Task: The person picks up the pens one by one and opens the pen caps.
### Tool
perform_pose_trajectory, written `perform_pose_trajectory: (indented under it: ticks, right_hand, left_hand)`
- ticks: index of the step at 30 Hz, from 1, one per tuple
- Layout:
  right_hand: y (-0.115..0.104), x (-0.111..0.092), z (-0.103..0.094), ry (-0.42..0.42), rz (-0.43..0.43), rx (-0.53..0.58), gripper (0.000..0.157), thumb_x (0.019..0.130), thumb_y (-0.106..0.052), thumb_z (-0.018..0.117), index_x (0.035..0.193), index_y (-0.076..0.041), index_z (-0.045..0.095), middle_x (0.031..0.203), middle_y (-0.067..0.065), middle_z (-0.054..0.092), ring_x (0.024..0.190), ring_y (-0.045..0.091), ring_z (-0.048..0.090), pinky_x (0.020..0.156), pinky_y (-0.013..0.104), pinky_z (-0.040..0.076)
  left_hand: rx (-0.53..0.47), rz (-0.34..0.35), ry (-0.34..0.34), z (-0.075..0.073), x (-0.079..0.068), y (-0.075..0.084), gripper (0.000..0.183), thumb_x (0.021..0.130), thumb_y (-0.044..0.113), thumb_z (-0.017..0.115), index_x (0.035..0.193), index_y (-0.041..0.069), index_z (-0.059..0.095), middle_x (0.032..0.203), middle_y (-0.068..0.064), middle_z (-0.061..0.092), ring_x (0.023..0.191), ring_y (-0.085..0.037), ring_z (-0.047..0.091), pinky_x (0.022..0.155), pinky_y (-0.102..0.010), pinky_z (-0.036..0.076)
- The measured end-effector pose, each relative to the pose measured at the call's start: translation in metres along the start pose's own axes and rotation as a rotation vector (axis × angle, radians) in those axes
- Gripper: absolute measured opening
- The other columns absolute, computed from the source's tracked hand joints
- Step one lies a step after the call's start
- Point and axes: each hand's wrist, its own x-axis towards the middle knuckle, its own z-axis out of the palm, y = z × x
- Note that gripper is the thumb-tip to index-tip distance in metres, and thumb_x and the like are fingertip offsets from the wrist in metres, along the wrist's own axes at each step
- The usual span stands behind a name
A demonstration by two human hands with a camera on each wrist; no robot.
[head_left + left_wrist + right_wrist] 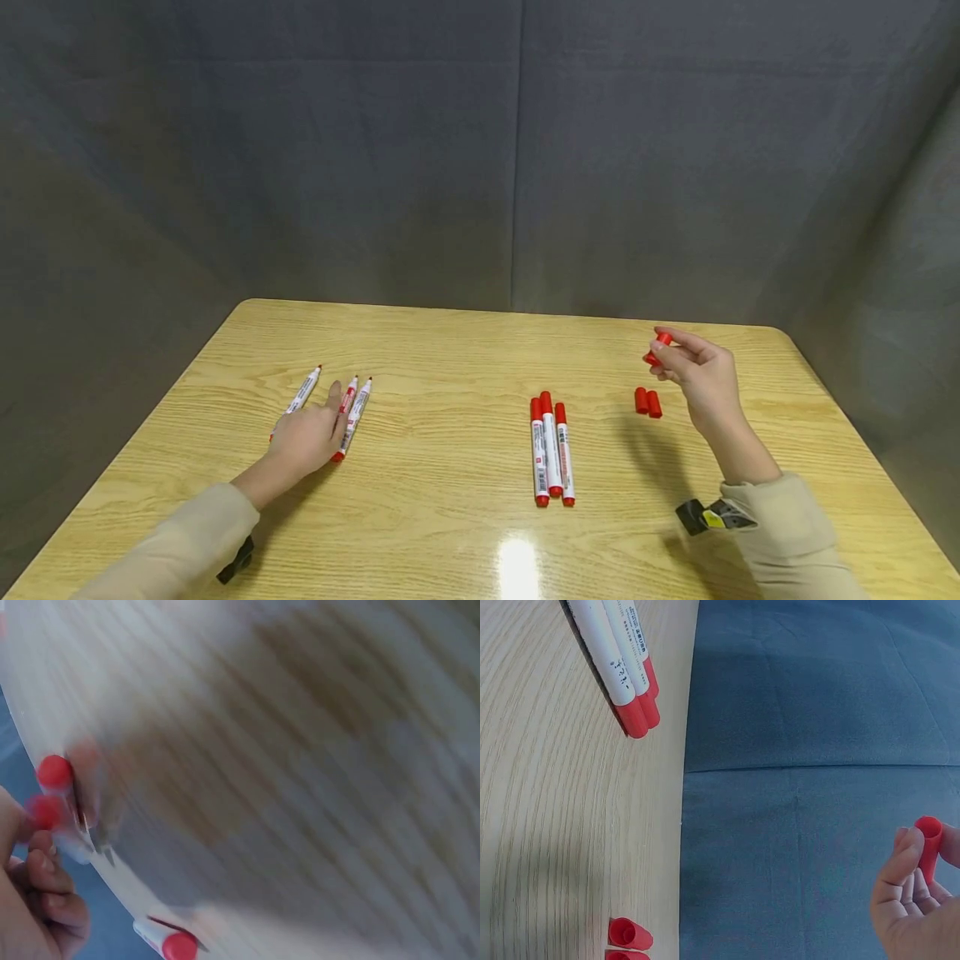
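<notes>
My left hand (303, 439) is at the left of the table, its fingers at an uncapped marker with a red label (348, 393). In the left wrist view its curled fingers grip that marker near its blurred red end (45, 813). Close alongside on the right lies another uncapped marker (361, 408); a third uncapped marker (303, 390) lies on the left, partly behind the hand. Raised above the right side of the table, my right hand (705, 383) pinches a red marker cap (930, 844) between thumb and fingers, the cap's hollow end showing.
Two loose red caps (648, 402) lie side by side below the right hand. Three capped red markers (552, 450) lie together near the middle of the wooden table (450, 358). A dark grey curtain (375, 167) hangs behind the far edge.
</notes>
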Motion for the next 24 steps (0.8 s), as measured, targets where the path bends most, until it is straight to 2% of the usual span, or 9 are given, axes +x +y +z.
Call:
perform_pose_trajectory:
  ticks: [4,12,17,24]
  right_hand:
    - [0.0,0.0,-0.001,-0.008,-0.01,0.004,0.02,0.084,-0.002,0.062,0.092,-0.019,0.07,0.069,-0.001,0.066,0.055,0.008,0.06,0.055,0.019,0.049]
    - [-0.002,-0.002,-0.003,0.004,0.012,-0.004,0.019,0.084,-0.003,0.062,0.091,-0.02,0.069,0.07,-0.002,0.066,0.055,0.008,0.06,0.055,0.019,0.049]
    - [-0.002,-0.002,-0.006,0.004,0.028,-0.033,0.018,0.084,-0.004,0.064,0.091,-0.02,0.069,0.07,-0.002,0.065,0.056,0.008,0.059,0.055,0.019,0.049]
    - [0.004,-0.001,-0.017,-0.019,0.063,-0.183,0.015,0.083,-0.01,0.066,0.093,-0.022,0.065,0.073,-0.004,0.066,0.06,0.007,0.06,0.058,0.019,0.049]
  left_hand:
    - [0.009,-0.018,0.011,-0.001,0.001,-0.007,0.046,0.09,0.012,0.05,0.128,-0.012,0.043,0.042,0.001,0.035,0.037,-0.01,0.03,0.033,-0.024,0.024]
    - [-0.05,-0.03,0.009,-0.002,-0.002,-0.013,0.049,0.09,0.017,0.049,0.129,-0.013,0.041,0.04,0.004,0.032,0.037,-0.007,0.021,0.033,-0.021,0.019]
    - [-0.081,-0.022,0.037,-0.008,-0.002,-0.007,0.051,0.09,0.021,0.049,0.13,-0.01,0.04,0.039,0.005,0.031,0.034,-0.007,0.022,0.032,-0.021,0.018]
    - [-0.148,-0.031,0.112,-0.024,-0.001,0.007,0.054,0.091,0.026,0.049,0.133,-0.008,0.039,0.037,0.005,0.028,0.033,-0.006,0.019,0.032,-0.021,0.017]
